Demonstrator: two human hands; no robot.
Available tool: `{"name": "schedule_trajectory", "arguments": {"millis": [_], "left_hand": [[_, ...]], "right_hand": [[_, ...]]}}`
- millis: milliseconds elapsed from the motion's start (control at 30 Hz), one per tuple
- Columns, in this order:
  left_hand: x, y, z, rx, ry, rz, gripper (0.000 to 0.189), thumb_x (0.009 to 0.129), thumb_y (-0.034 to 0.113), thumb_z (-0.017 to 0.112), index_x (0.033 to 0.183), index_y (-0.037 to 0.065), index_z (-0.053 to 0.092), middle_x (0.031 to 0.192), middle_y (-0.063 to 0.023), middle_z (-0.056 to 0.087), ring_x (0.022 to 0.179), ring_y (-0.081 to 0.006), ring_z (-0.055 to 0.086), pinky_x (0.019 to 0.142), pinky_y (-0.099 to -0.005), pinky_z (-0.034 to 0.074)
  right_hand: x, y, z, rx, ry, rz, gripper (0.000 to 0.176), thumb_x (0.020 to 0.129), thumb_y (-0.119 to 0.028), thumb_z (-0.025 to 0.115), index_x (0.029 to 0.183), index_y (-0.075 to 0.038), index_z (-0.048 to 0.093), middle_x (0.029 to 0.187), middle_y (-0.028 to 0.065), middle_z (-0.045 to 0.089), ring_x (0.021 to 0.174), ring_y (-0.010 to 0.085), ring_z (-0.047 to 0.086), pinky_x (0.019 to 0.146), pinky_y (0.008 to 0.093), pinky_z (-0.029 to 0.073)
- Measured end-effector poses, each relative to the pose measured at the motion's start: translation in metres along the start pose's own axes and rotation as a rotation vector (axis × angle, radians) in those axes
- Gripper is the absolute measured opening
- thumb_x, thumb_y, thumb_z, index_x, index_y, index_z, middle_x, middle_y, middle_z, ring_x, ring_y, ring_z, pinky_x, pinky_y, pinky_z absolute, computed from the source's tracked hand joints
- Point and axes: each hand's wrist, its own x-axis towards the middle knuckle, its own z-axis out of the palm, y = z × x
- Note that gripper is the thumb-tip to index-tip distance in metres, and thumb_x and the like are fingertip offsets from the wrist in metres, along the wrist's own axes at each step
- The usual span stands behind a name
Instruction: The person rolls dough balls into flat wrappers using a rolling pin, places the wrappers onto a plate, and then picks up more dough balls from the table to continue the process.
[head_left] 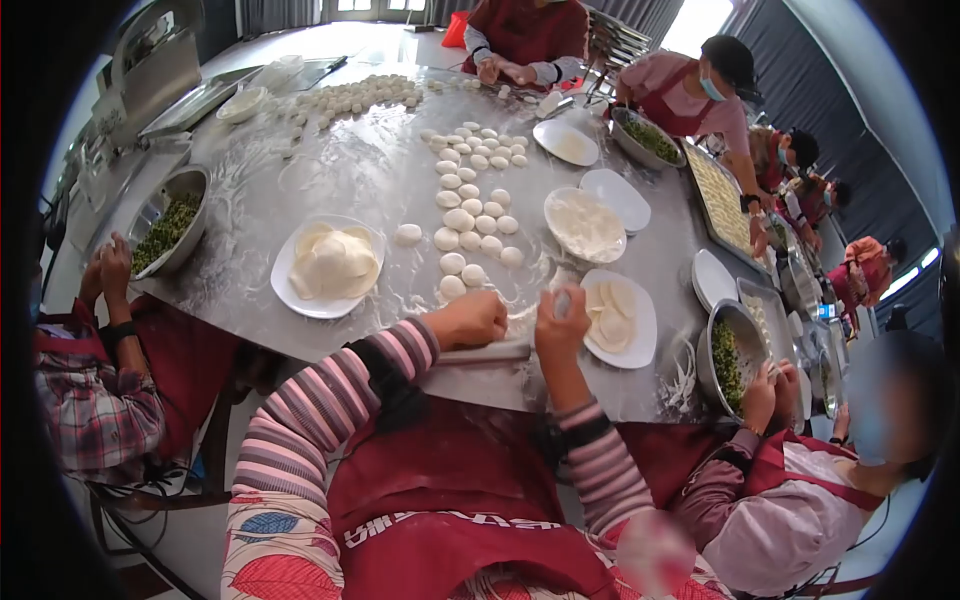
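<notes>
My left hand (475,319) is closed low over the floured table near its front edge, fingers curled down; what they hold, if anything, is hidden. Just below it a grey rolling pin (485,354) lies along the table edge. My right hand (562,318) is raised beside the pin's right end, its fingers bent around something pale that I cannot make out. Ahead of my hands sit several flattened dough pieces (468,220) in rough rows. A plate of stacked dough wrappers (332,262) stands at left, and another plate with a few wrappers (612,312) is right of my right hand.
A bowl of flour (585,224) stands beyond the right plate. Metal bowls of chopped green filling stand at left (172,222), right (728,360) and far right (645,138). More dough pieces (365,98) lie at the back. People work around the table, one close on each side.
</notes>
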Motion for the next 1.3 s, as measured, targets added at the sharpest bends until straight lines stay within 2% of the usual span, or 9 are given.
{"name": "schedule_trajectory", "arguments": {"millis": [167,367,600,667,767,933,1000,1133,1300], "left_hand": [[-0.023,-0.001,-0.013,0.170,-0.074,-0.091,0.016,0.067,0.014,0.063,0.078,0.001,0.062,0.074,-0.0179,0.062,0.070,-0.0309,0.060,0.063,-0.0374,0.046],[-0.001,-0.001,-0.009,0.145,-0.094,-0.084,0.014,0.068,0.013,0.060,0.076,0.001,0.062,0.077,-0.0199,0.062,0.075,-0.0355,0.060,0.065,-0.0415,0.045],[-0.018,0.000,-0.015,0.081,-0.261,-0.072,0.020,0.069,0.015,0.062,0.083,0.000,0.062,0.077,-0.0166,0.063,0.073,-0.0310,0.060,0.065,-0.0374,0.046],[-0.002,0.000,-0.008,0.107,-0.260,-0.043,0.019,0.069,0.015,0.062,0.080,0.000,0.062,0.075,-0.0168,0.063,0.073,-0.0304,0.061,0.066,-0.0369,0.047],[0.007,-0.001,-0.005,0.232,-0.123,-0.015,0.017,0.069,0.014,0.060,0.079,0.000,0.063,0.074,-0.0164,0.063,0.072,-0.0297,0.061,0.064,-0.0375,0.047],[-0.014,-0.001,-0.016,0.229,-0.146,0.023,0.017,0.071,0.012,0.059,0.082,0.000,0.062,0.073,-0.0155,0.062,0.070,-0.0283,0.061,0.064,-0.0366,0.047],[-0.013,-0.002,-0.019,0.000,-0.247,-0.029,0.018,0.071,0.013,0.059,0.083,0.000,0.062,0.074,-0.0159,0.063,0.071,-0.0291,0.061,0.065,-0.0367,0.047],[0.011,0.000,-0.010,0.250,-0.194,0.053,0.019,0.073,0.014,0.059,0.084,0.000,0.063,0.076,-0.0162,0.063,0.071,-0.0280,0.061,0.066,-0.0354,0.047],[-0.010,0.004,-0.016,0.216,-0.207,0.084,0.017,0.072,0.015,0.060,0.078,-0.001,0.060,0.073,-0.0149,0.062,0.066,-0.0256,0.060,0.062,-0.0364,0.047]], "right_hand": [[-0.043,-0.006,-0.042,-0.086,0.063,-0.197,0.019,0.075,-0.003,0.061,0.088,-0.006,0.049,0.070,0.0110,0.051,0.054,0.0274,0.049,0.054,0.0334,0.041],[0.013,0.011,0.015,-0.001,-0.004,-0.072,0.023,0.073,-0.004,0.065,0.089,-0.005,0.049,0.072,0.0128,0.055,0.059,0.0298,0.055,0.055,0.0369,0.044],[-0.045,-0.001,-0.037,0.070,0.002,0.061,0.023,0.074,-0.004,0.064,0.091,-0.006,0.049,0.072,0.0149,0.056,0.060,0.0363,0.055,0.055,0.0389,0.043],[-0.010,0.007,-0.007,-0.044,0.063,-0.073,0.017,0.075,-0.005,0.062,0.085,-0.005,0.048,0.069,0.0104,0.051,0.058,0.0250,0.052,0.055,0.0319,0.042],[0.011,0.008,0.012,0.020,-0.034,0.020,0.021,0.073,-0.005,0.065,0.088,-0.006,0.050,0.070,0.0144,0.054,0.059,0.0348,0.054,0.055,0.0377,0.044],[-0.037,-0.009,-0.038,0.010,0.023,-0.009,0.017,0.074,-0.003,0.063,0.086,-0.005,0.050,0.071,0.0156,0.055,0.061,0.0357,0.056,0.054,0.0382,0.043],[-0.044,-0.009,-0.040,0.072,0.030,0.037,0.017,0.075,-0.003,0.062,0.086,-0.005,0.050,0.070,0.0158,0.055,0.061,0.0359,0.056,0.054,0.0382,0.043],[0.011,0.005,0.010,-0.015,0.009,-0.046,0.016,0.075,-0.005,0.062,0.085,-0.004,0.049,0.071,0.0163,0.056,0.061,0.0362,0.056,0.054,0.0393,0.044],[-0.024,-0.003,-0.026,-0.044,0.044,-0.060,0.016,0.075,-0.005,0.062,0.085,-0.005,0.049,0.070,0.0164,0.057,0.060,0.0355,0.057,0.053,0.0395,0.043]]}}
